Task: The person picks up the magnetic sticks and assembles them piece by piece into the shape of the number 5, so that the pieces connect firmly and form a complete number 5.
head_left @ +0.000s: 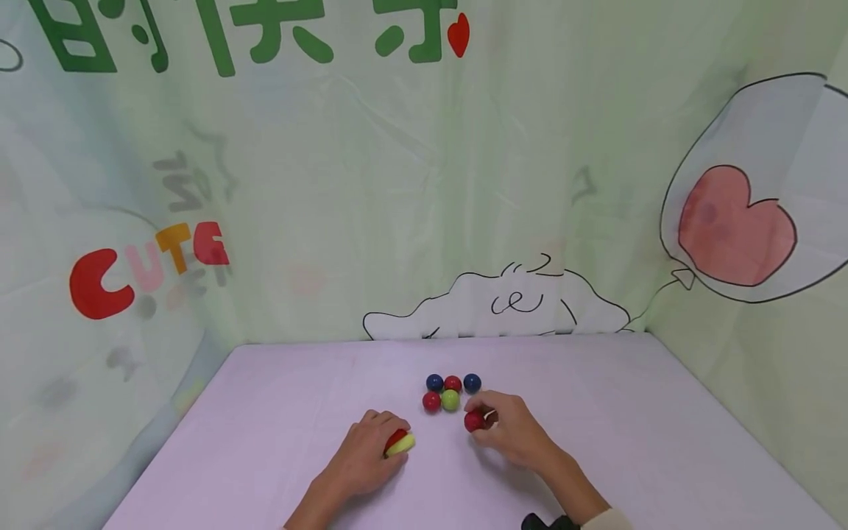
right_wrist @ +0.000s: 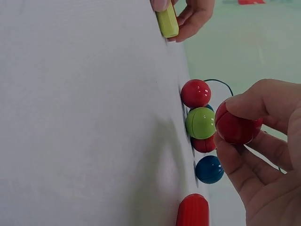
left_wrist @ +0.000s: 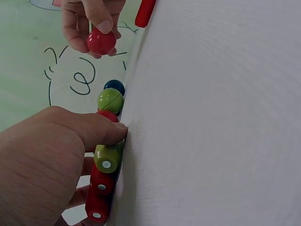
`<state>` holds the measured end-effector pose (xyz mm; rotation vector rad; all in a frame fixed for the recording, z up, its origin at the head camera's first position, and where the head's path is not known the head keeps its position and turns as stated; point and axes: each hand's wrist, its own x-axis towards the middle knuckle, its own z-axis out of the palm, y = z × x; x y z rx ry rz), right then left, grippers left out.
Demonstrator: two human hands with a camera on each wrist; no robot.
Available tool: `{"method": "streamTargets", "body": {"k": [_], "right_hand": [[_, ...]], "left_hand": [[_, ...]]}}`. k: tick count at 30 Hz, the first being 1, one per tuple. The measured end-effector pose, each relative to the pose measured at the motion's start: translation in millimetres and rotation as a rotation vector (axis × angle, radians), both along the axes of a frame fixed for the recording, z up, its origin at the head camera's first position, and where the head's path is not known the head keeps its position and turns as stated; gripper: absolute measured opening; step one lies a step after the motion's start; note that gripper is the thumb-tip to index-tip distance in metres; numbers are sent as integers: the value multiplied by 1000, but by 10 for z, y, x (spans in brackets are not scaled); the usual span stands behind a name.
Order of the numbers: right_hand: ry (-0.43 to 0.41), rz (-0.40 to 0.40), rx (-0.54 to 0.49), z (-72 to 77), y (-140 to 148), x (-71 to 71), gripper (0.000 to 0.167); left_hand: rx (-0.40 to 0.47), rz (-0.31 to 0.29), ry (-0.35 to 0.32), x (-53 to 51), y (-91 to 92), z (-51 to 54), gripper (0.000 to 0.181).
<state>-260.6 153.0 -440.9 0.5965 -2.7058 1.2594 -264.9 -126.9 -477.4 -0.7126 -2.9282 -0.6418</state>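
Balls sat clustered; I saw the right hand pinching a red ball, the left hand gripping cylinders.

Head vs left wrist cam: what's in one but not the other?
Only head: the CUTE lettering and green characters on the backdrop.
Only left wrist: white spots on the ends of a green piece and two red pieces, plus a separate red bar at the top edge.
Both: left hand, right hand holding a red ball, a green ball.
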Motion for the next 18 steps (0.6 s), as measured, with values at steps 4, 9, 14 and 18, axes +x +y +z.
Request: {"method": "streamTargets", "body": {"k": [4,9,14,18], "right_hand": [[-53,-41,-4,-12,-7,36,31],[-85,-86,25,-9,-11,71,33],[-39,-132,80,-42,5,94,32],[-37,-161,103,-82,19,91,31]], "left_hand": [[2,3,-7,8,-2,-3,36],[6,4,20,8,-10,5,35],[-7,2,22,-5,2,2,35],[-10,9,15,-10,13,9,37]]}}
